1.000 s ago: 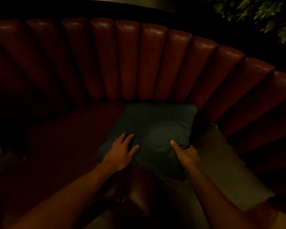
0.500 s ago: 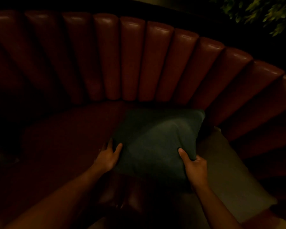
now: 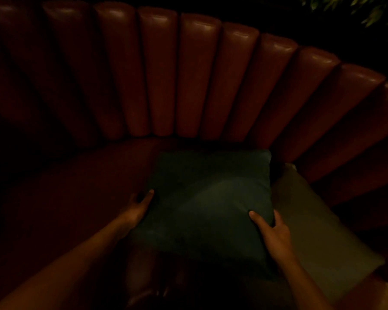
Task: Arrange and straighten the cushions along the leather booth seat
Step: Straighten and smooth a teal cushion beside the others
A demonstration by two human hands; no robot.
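Hands – left (image 3: pixel 137 208), right (image 3: pixel 274 231) – grip the green cushion (image 3: pixel 211 198), seemingly raised; next we prop it against the backrest (image 3: pixel 199 74).

— Where are the hands?
— Both arms reach forward. The left hand (image 3: pixel 137 208) grips the cushion's (image 3: pixel 207 204) left edge.
— And the right hand (image 3: pixel 272 234)?
— Thumb on top, fingers curled round the opposite edge.

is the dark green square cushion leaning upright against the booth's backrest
No, the dark green square cushion lies on the red leather seat, gripped by both hands.
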